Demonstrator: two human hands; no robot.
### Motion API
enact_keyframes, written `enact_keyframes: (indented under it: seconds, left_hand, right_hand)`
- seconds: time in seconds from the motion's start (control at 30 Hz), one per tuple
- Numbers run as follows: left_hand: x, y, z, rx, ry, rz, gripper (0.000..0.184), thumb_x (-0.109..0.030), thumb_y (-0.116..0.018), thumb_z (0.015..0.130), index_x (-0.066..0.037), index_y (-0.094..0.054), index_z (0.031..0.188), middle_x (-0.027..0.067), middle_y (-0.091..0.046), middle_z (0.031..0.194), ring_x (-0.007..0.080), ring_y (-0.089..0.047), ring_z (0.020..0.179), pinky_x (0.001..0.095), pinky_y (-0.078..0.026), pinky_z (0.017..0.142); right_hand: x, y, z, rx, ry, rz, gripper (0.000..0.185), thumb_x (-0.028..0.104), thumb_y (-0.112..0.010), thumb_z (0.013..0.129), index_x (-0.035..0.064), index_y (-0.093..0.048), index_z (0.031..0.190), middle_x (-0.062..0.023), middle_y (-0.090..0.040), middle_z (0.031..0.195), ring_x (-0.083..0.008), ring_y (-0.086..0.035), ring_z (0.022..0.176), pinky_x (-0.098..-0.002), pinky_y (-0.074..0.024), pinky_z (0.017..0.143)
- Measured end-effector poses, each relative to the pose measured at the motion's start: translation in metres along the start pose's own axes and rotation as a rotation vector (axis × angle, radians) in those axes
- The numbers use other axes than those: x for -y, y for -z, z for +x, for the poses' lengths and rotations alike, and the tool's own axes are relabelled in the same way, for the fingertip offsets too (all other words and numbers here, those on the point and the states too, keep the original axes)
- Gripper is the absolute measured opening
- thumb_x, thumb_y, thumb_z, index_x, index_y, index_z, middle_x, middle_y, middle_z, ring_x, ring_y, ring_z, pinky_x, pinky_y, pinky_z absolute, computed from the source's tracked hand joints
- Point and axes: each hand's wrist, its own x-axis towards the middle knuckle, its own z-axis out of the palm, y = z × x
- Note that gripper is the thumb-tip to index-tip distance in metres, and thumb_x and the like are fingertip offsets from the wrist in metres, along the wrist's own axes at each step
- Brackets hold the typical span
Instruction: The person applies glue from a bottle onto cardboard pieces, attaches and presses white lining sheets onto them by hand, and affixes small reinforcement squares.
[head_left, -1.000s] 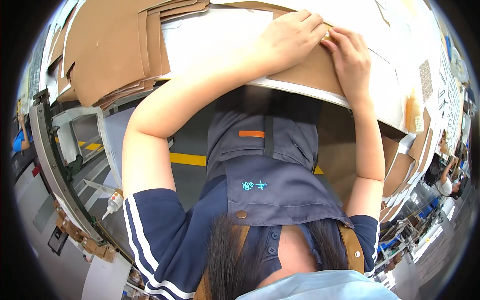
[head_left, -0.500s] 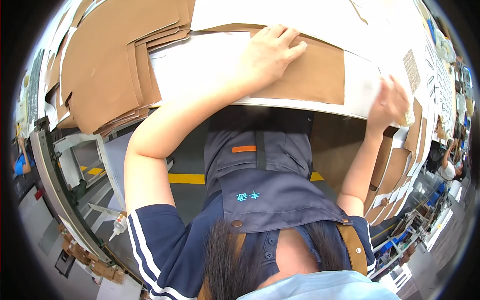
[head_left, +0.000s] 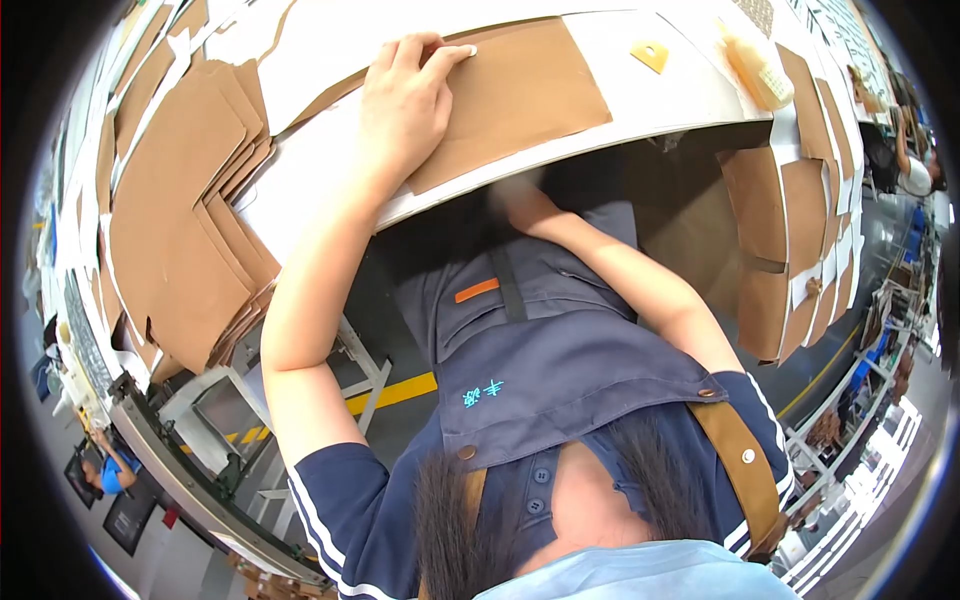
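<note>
My left hand (head_left: 408, 108) lies on the left part of a brown sheet (head_left: 525, 95), palm down, fingers bent near its far edge and thumb stretched out. That sheet rests on the white worktop at its front edge. My right hand (head_left: 525, 205) is below the table edge, in front of my apron (head_left: 575, 385). It is smeared by motion and in shadow, so its fingers and anything in them cannot be made out. A small yellow flat piece with a hole (head_left: 650, 56) lies right of the sheet. Beyond it is a pale yellowish plastic bottle (head_left: 757, 70).
Stacked brown cut pieces (head_left: 175, 220) lie at the left of the worktop. More brown and white pieces (head_left: 790, 225) hang or stand at the right end. A metal frame (head_left: 200, 410) is at the lower left. Other people (head_left: 115, 472) are in the background.
My right hand has moved from the right end of the worktop down below the table edge. My left hand stays on the brown sheet. The view has turned, shifting the worktop leftward.
</note>
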Motion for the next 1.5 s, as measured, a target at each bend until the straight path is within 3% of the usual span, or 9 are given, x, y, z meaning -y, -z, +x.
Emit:
enact_keyframes:
  seconds: [0.03,0.1,0.17,0.37,0.7,0.97,1.33,1.5]
  left_hand:
    - [0.0,0.001,0.0,0.003,-0.003,-0.004,0.041,0.002,-0.06,0.086,-0.014,-0.07,0.122,0.0101,-0.06,0.119,0.0312,-0.057,0.11,0.0429,-0.048,0.097]
    - [0.001,0.005,0.001,0.017,0.001,-0.014,0.041,0.002,-0.059,0.086,-0.014,-0.07,0.122,0.0104,-0.06,0.119,0.0314,-0.057,0.11,0.043,-0.048,0.097]
    - [-0.001,0.006,0.002,0.031,0.016,-0.039,0.041,0.002,-0.059,0.086,-0.014,-0.07,0.122,0.0108,-0.06,0.118,0.0316,-0.058,0.109,0.0429,-0.048,0.097]
    - [-0.002,0.014,0.007,0.122,0.125,-0.189,0.046,0.007,-0.06,0.082,-0.012,-0.069,0.124,0.0176,-0.059,0.118,0.0362,-0.057,0.108,0.0453,-0.046,0.096]
    - [0.003,0.023,0.014,0.213,0.209,-0.319,0.058,0.007,-0.063,0.071,-0.011,-0.071,0.125,0.0119,-0.058,0.114,0.0321,-0.056,0.106,0.0443,-0.045,0.094]
    - [0.005,0.029,0.018,0.257,0.285,-0.418,0.054,0.005,-0.068,0.076,-0.014,-0.07,0.127,0.0067,-0.059,0.118,0.0302,-0.055,0.111,0.0438,-0.046,0.094]
    - [0.0,0.029,0.013,0.167,0.174,-0.324,0.053,0.004,-0.067,0.076,-0.01,-0.068,0.127,0.0098,-0.059,0.118,0.0318,-0.055,0.112,0.0436,-0.046,0.095]
    - [-0.001,0.021,0.013,0.103,0.109,-0.236,0.047,0.006,-0.065,0.074,-0.007,-0.069,0.119,0.0121,-0.059,0.114,0.0333,-0.057,0.109,0.0443,-0.047,0.095]
  right_hand:
    - [-0.028,-0.037,0.031,0.061,0.061,-0.259,0.034,0.005,-0.054,0.093,-0.0017,-0.061,0.125,-0.0268,-0.058,0.131,-0.0429,-0.055,0.123,-0.0489,-0.0452,0.105]
    - [-0.026,-0.057,0.055,0.054,0.064,-0.423,0.04,0.012,-0.052,0.098,-0.0017,-0.056,0.135,-0.0248,-0.058,0.134,-0.0406,-0.055,0.124,-0.0505,-0.0426,0.108]
    - [-0.029,-0.063,0.067,0.032,0.085,-0.526,0.04,0.012,-0.052,0.098,-0.0016,-0.056,0.135,-0.0248,-0.058,0.134,-0.0406,-0.055,0.124,-0.0504,-0.0425,0.108]
    - [-0.034,-0.052,0.057,0.049,0.07,-0.39,0.039,0.013,-0.052,0.098,-0.0013,-0.057,0.134,-0.0248,-0.059,0.134,-0.0407,-0.055,0.124,-0.0503,-0.0423,0.108]
    - [-0.036,-0.013,0.037,0.199,0.033,-0.218,0.038,0.015,-0.053,0.098,-0.0007,-0.058,0.133,-0.0248,-0.059,0.134,-0.0409,-0.055,0.125,-0.0502,-0.042,0.109]
    - [-0.028,0.003,0.057,0.262,-0.025,-0.173,0.038,0.016,-0.053,0.099,-0.0003,-0.059,0.133,-0.0248,-0.059,0.135,-0.041,-0.054,0.126,-0.05,-0.0417,0.109]
    - [-0.037,-0.009,0.067,0.173,0.054,-0.176,0.037,0.017,-0.054,0.099,0.0002,-0.06,0.131,-0.0248,-0.059,0.135,-0.0412,-0.054,0.126,-0.0499,-0.0413,0.11]
    - [-0.031,-0.005,0.062,0.086,0.142,-0.115,0.037,0.018,-0.054,0.099,0.0005,-0.061,0.131,-0.0248,-0.059,0.135,-0.0413,-0.054,0.127,-0.0498,-0.0411,0.11]
